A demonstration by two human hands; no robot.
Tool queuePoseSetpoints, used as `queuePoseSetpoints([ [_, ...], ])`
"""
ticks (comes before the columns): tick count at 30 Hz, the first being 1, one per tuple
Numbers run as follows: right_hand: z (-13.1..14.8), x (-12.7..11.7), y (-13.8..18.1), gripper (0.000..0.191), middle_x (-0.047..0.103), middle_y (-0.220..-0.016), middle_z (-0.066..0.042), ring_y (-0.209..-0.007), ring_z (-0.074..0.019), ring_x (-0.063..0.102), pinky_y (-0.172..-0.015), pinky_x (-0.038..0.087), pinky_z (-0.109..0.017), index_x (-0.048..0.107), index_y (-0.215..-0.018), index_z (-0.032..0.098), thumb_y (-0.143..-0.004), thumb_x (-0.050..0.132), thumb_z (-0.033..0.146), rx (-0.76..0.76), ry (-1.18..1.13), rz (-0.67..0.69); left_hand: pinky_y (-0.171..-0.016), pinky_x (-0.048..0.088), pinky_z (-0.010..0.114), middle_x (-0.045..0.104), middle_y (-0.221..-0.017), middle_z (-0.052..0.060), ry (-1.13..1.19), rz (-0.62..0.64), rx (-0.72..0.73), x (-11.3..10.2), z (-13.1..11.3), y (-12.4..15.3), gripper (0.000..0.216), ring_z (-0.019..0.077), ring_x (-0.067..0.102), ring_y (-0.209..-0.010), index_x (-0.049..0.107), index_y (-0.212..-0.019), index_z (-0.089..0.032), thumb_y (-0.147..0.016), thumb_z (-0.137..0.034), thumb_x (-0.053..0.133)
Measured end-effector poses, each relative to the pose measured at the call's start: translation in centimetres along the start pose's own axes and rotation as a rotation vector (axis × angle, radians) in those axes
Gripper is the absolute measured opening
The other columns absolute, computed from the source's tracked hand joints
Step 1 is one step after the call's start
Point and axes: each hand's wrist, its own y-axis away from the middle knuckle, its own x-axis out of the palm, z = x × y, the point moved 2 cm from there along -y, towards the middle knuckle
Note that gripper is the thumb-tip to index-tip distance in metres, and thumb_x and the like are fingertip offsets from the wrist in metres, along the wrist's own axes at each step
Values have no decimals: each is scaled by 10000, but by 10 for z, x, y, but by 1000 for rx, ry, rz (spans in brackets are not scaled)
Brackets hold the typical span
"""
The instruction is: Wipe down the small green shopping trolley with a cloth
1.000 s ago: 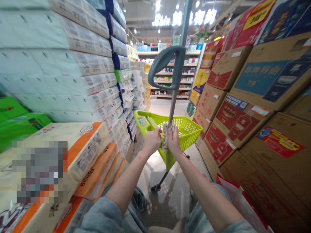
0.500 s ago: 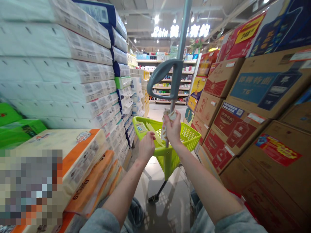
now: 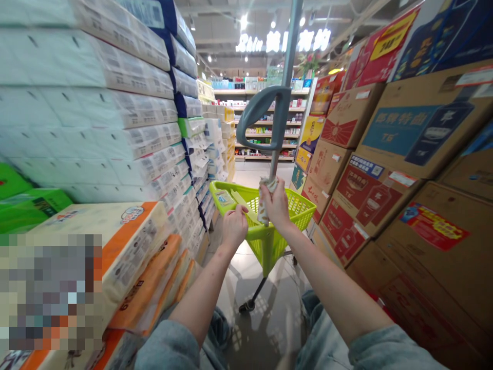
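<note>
A lime-green plastic basket (image 3: pixel 261 244) is mounted on a grey upright pole (image 3: pixel 275 163) just ahead of me. My right hand (image 3: pixel 278 206) is closed around a white cloth with a brownish pattern (image 3: pixel 263 210), pressed against the pole at the basket's near side. My left hand (image 3: pixel 234 226) rests at the near left rim with its fingers curled over it; the fingertips are partly hidden. Higher on the pole is a grey loop handle (image 3: pixel 250 123). A small label (image 3: pixel 224 198) sits on the basket's left rim.
Stacked white tissue packs (image 3: pixel 127 149) wall the left side, with orange-and-cream packs (image 3: pixel 131 267) lower down. Cardboard cartons (image 3: pixel 400 139) rise on the right. Below the basket, a black caster wheel (image 3: pixel 247 307) stands on the tiled floor (image 3: pixel 239 275). Stocked shelves (image 3: pixel 265 123) stand ahead.
My left hand has curled closer over the basket rim. My right hand stays on the cloth at the pole. The view has shifted slightly.
</note>
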Motion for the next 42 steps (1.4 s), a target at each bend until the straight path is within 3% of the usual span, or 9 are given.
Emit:
queuePoseSetpoints([
  [4, -16, -3, 10, 376, 613, -811, -15, -683, -171, 598, -647, 457, -285, 408, -1157, 214, -869, 475, 446, 19, -3, 77, -858, 398, 349, 619, -671, 16, -19, 2, 7, 3, -2, -1, 246, 207, 599, -730, 550, -927, -204, -825, -121, 342],
  [10, -62, 0, 69, 295, 628, -934, -60, -826, -190, 612, -738, 481, -329, 467, -1057, 200, -880, 448, 435, 78, 11, 225, -859, 393, 336, 636, -725, 20, -76, 14, 10, 4, -8, -2, 234, 198, 598, -741, 556, -915, -207, -836, -140, 346],
  [19, -92, -18, 95, 333, 588, -1200, -115, -1154, -210, 518, -1007, 403, -418, 541, -1187, 188, -916, 385, 302, -53, 52, 224, -859, 392, 332, 626, -708, 20, -121, 39, 18, 7, -8, -3, 232, 199, 594, -724, 553, -917, -203, -830, -137, 348],
  [23, -84, -16, 112, 417, 493, -1355, -106, -1289, -191, 417, -1091, 333, -419, 468, -1323, 196, -936, 342, 286, 24, 69, 128, -853, 399, 336, 629, -726, 28, -106, 9, -13, 8, -10, -3, 225, 206, 594, -740, 537, -927, -194, -822, -132, 349],
  [28, -50, 1, 143, 529, 186, -1537, -76, -1412, -210, 180, -1117, 289, -438, 190, -1471, 231, -953, 292, 276, 83, 108, 69, -856, 398, 336, 630, -759, 26, -87, -12, -19, 10, -13, -3, 208, 200, 592, -742, 517, -924, -196, -815, -131, 353],
  [31, -30, 12, 156, 535, 133, -1548, -69, -1418, -239, 139, -1105, 310, -457, 191, -1470, 252, -948, 309, 261, 64, 148, 58, -863, 397, 343, 634, -786, 31, -81, -23, -14, 11, -13, -3, 211, 199, 591, -748, 515, -928, -192, -815, -129, 349],
  [35, -26, 15, 155, 501, 260, -1507, -74, -1410, -264, 176, -1112, 281, -513, 325, -1427, 277, -930, 375, 233, -18, 222, 63, -860, 403, 343, 646, -821, 36, -62, -16, -33, 11, -11, -3, 206, 205, 592, -787, 520, -918, -196, -812, -136, 354],
  [39, -51, 3, 144, 457, 473, -1355, -79, -1351, -240, 315, -1128, 260, -514, 425, -1372, 285, -917, 423, 235, -138, 267, 78, -865, 402, 338, 649, -848, 36, -53, -10, -27, 10, -9, -3, 216, 200, 589, -791, 526, -897, -204, -798, -121, 353],
  [42, -75, -4, 144, 428, 495, -1316, -95, -1334, -240, 346, -1115, 301, -491, 468, -1341, 264, -916, 417, 245, -185, 245, 104, -862, 398, 339, 643, -810, 31, -59, -2, -27, 11, -12, -4, 217, 201, 586, -770, 529, -892, -205, -795, -119, 356],
])
